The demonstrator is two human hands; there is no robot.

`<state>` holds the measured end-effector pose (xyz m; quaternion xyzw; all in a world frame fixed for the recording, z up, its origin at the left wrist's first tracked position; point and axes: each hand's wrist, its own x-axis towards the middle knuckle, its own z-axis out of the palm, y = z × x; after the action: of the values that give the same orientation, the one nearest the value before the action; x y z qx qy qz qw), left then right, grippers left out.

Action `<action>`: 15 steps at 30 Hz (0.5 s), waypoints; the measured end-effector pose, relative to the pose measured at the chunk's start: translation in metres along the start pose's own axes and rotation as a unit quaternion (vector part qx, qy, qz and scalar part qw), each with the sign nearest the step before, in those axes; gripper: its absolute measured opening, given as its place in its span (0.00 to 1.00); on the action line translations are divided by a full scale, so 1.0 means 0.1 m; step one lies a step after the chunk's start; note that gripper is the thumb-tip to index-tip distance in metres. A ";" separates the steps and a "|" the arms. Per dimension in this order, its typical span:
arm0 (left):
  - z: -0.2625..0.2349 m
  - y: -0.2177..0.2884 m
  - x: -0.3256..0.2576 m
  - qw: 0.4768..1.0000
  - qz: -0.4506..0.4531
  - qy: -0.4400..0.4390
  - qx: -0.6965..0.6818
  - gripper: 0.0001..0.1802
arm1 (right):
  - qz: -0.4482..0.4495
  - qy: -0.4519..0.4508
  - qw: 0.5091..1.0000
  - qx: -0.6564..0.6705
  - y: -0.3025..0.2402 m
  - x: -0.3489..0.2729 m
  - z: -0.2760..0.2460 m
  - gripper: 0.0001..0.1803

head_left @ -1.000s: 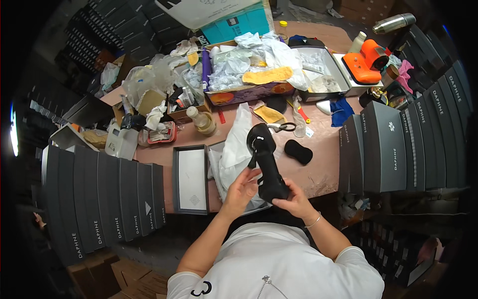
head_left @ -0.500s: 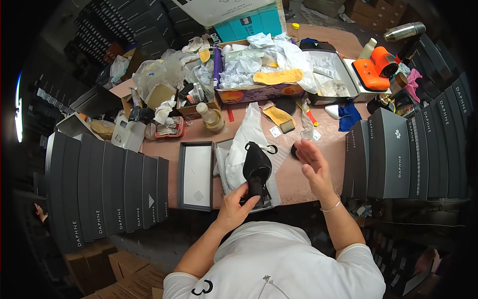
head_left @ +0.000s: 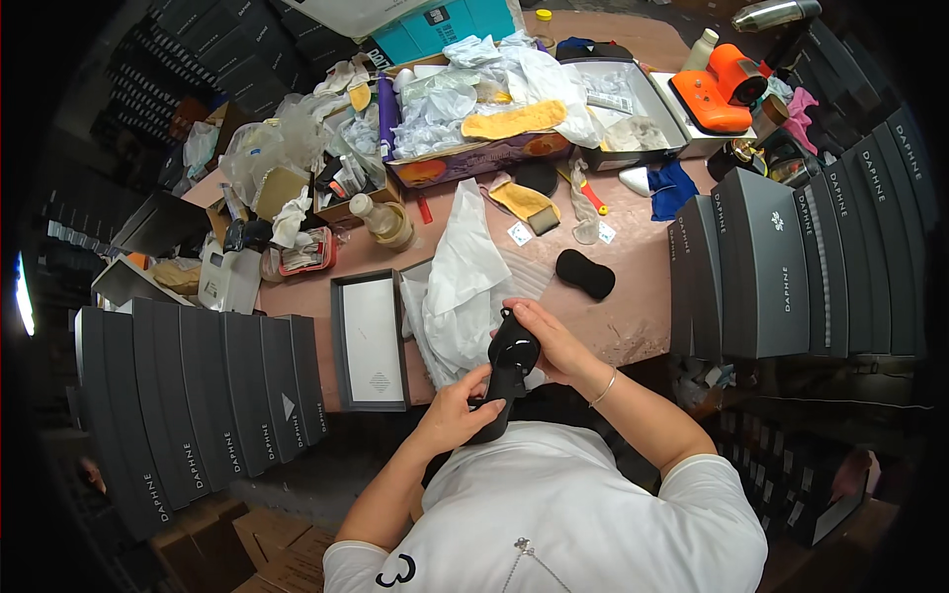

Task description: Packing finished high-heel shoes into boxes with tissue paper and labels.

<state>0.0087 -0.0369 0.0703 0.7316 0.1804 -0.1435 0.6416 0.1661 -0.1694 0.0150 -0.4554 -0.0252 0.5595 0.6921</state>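
Observation:
A black shoe (head_left: 513,348) is held close to my body, above the table's near edge. My left hand (head_left: 455,413) is closed around its lower part. My right hand (head_left: 550,342) wraps the far end from the right side, with its fingers partly behind the shoe. Just beyond it, white tissue paper (head_left: 457,287) spills over a box that it mostly covers. An oblong black sponge (head_left: 585,274) lies on the table to the right of the paper. Left of the paper is a grey shoebox part with a white inside (head_left: 369,341).
Grey shoeboxes stand in rows at the left (head_left: 203,395) and right (head_left: 771,267). Behind are a glass bottle (head_left: 384,223), a yellow insole (head_left: 514,121), a carton of crumpled paper (head_left: 465,170), a blue cloth (head_left: 674,190) and an orange device (head_left: 714,99).
The shoe has come nearer my body. My right hand has moved from the sponge, left and down, onto the shoe, and the sponge now shows fully. The view has shifted slightly.

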 end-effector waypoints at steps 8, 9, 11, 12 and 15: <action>-0.03 -0.23 0.10 0.990 -0.026 -0.033 -0.136 0.32 | 0.021 -0.008 1.000 -0.006 0.03 0.06 -0.05 0.26; 0.00 -0.24 0.11 0.991 -0.032 -0.015 -0.131 0.34 | 0.020 -0.008 1.000 -0.002 0.05 0.07 -0.05 0.26; 0.07 -0.26 0.15 0.993 -0.026 0.030 -0.107 0.37 | -0.017 -0.011 0.999 -0.043 0.11 0.06 0.01 0.26; 0.13 -0.27 0.16 0.994 -0.013 0.059 -0.090 0.38 | -0.035 -0.010 0.997 -0.067 0.13 0.06 0.04 0.26; 0.14 -0.38 0.22 0.988 0.026 0.038 -0.147 0.34 | -0.128 -0.061 0.937 -0.318 0.02 0.07 0.02 0.28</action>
<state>0.0118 -0.0450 0.0253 0.6388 0.2046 -0.0710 0.7383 0.1664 -0.1632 0.0117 -0.6096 -0.3024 0.4557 0.5738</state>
